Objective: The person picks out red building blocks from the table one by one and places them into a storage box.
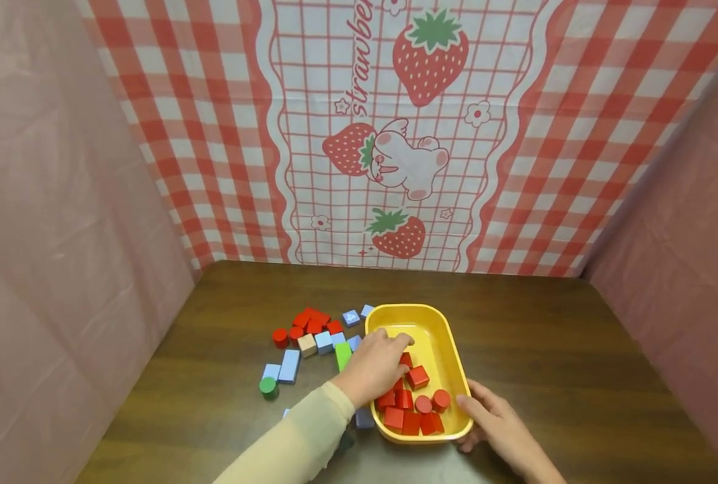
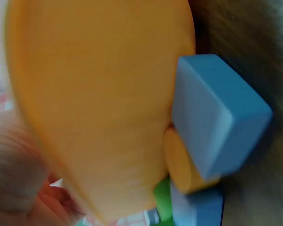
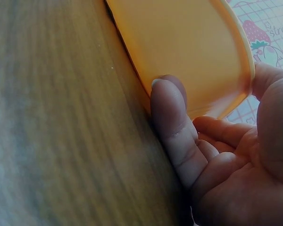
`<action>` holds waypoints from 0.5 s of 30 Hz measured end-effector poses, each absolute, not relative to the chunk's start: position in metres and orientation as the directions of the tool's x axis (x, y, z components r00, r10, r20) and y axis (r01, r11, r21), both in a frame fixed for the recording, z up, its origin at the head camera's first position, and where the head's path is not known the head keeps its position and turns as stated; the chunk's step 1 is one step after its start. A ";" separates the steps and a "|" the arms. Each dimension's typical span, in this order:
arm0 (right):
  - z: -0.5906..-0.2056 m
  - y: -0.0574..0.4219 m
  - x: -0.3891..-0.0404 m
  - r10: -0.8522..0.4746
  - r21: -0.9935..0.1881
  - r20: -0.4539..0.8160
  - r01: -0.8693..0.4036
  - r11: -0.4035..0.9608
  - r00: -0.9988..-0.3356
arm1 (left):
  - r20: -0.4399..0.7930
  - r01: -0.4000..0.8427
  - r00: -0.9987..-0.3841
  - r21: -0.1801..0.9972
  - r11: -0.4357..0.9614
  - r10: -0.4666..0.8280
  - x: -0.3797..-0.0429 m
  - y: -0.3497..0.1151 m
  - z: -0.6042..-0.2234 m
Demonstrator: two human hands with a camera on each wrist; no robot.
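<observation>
The yellow tray [image 1: 434,346], with red blocks [image 1: 418,378] mostly toward its near end, is pinched at its near right rim by the right hand [image 1: 497,420]; that corner is best braced firmly. The left hand [image 1: 376,363] is held over the left wall; whether anything is gripped cannot be told. Any release is best made low, with the blue block [image 2: 203,113] just left left unbumped.

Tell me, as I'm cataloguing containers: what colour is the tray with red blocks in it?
The tray is yellow, clearest in the head view.
</observation>
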State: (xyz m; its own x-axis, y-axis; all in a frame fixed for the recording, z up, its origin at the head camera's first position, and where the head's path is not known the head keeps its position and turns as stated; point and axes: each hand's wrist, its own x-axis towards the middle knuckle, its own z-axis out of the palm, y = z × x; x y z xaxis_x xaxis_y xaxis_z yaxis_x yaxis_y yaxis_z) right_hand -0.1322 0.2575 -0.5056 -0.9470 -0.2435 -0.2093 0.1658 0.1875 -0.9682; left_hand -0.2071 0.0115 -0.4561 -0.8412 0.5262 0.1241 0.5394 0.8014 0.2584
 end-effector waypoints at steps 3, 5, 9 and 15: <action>-0.506 0.257 -0.133 -0.254 -0.972 -0.203 0.162 0.171 -0.946 | 0.208 0.546 -0.837 0.277 0.790 0.506 -0.207 -0.008 -0.452; -0.507 0.257 -0.133 -0.260 -0.974 -0.198 0.159 0.164 -0.945 | 0.294 0.544 -0.832 0.275 0.793 0.470 -0.212 -0.032 -0.450; -0.506 0.257 -0.134 -0.259 -0.976 -0.185 0.146 0.162 -0.948 | 0.368 0.433 -0.873 0.285 0.855 0.320 -0.227 -0.092 -0.451; -0.508 0.257 -0.133 -0.265 -0.976 -0.190 0.152 0.156 -0.946 | 0.082 0.208 -0.978 0.330 0.921 0.191 -0.231 -0.162 -0.456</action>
State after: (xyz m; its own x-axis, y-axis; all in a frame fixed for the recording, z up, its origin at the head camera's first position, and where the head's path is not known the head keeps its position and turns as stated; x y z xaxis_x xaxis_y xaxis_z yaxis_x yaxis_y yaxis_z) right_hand -0.1334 0.2570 -0.5081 -0.9455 -0.2646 -0.1896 0.1520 0.1562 -0.9760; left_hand -0.2309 -0.1623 -0.4562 -0.9781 0.1914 0.0821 0.2079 0.9207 0.3303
